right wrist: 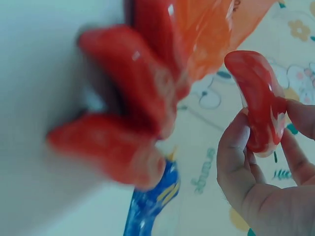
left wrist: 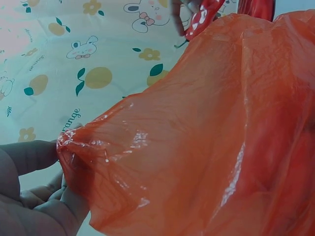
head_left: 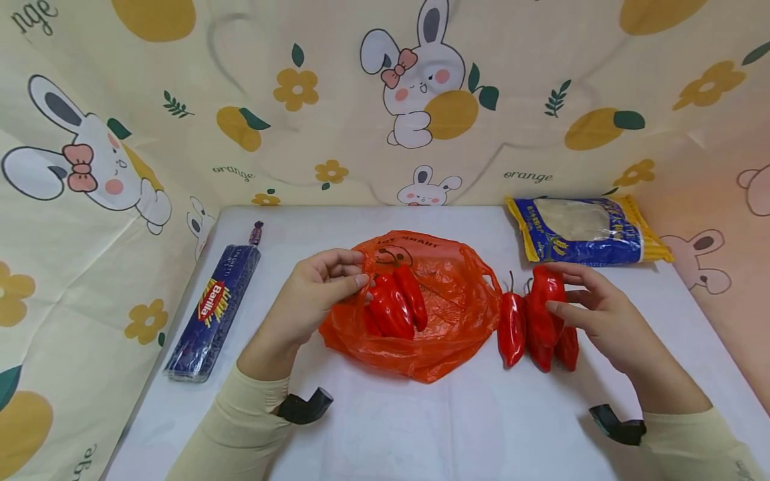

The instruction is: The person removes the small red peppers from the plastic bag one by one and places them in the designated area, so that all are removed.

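Observation:
An orange-red plastic bag (head_left: 451, 300) lies with its mouth open in the middle of the table. Several shiny red peppers (head_left: 390, 308) sit inside it. My left hand (head_left: 309, 290) pinches the bag's left edge between thumb and fingers; the left wrist view shows the thin film (left wrist: 157, 162) stretched from the fingertips. In my right hand (head_left: 601, 310) a red pepper (right wrist: 258, 98) is held between thumb and fingers. It is raised over more red peppers (head_left: 511, 331) lying right of the bag, partly covering them in the head view. Their green stems point toward the back.
A blue Barilla spaghetti pack (head_left: 213, 310) lies at the left, with a small purple-wrapped piece (head_left: 257, 232) at its far end. A blue and yellow food packet (head_left: 586, 230) lies at the back right. Printed cloth walls (head_left: 337, 140) stand behind and beside the white table (head_left: 415, 427).

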Tool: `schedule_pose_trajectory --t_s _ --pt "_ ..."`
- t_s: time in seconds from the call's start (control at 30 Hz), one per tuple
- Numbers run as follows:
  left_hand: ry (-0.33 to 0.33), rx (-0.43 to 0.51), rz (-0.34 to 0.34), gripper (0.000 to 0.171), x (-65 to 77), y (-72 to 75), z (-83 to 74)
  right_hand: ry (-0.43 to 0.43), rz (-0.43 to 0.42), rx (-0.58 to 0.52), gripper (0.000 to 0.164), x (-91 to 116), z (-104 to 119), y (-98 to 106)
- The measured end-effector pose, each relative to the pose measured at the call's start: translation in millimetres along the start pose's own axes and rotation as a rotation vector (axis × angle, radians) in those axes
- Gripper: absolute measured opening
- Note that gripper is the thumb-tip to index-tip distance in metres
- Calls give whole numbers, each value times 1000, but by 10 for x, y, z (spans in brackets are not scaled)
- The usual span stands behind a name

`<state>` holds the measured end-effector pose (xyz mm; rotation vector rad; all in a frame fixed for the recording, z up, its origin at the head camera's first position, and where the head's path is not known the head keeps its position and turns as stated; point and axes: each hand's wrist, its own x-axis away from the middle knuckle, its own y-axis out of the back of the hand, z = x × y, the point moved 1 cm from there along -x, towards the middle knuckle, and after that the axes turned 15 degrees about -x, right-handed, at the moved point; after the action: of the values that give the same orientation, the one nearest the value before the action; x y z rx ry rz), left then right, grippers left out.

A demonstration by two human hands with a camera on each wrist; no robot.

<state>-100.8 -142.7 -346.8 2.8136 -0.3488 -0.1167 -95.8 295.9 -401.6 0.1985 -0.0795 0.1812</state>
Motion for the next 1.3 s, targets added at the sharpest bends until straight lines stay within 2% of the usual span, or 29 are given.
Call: schedule_pose_trajectory --t_s 0.23,0.47,0.67,0.77,0.9,1.3 --pt "-2 3 4 33 4 8 2 -31 -54 57 68 81 -167 283" --pt "-4 10 8 34 7 11 2 -30 -39 77 66 152 -338 536" --pt "3 -4 9 34 13 12 2 -140 -1 86 66 144 -457 667" --pt "2 -3 10 34 12 12 6 -194 32 96 67 123 -518 701" --pt "2 4 10 33 13 21 15 -223 63 129 68 88 -551 694" --pt "5 2 12 34 0 24 23 -221 69 134 71 43 -584 669"
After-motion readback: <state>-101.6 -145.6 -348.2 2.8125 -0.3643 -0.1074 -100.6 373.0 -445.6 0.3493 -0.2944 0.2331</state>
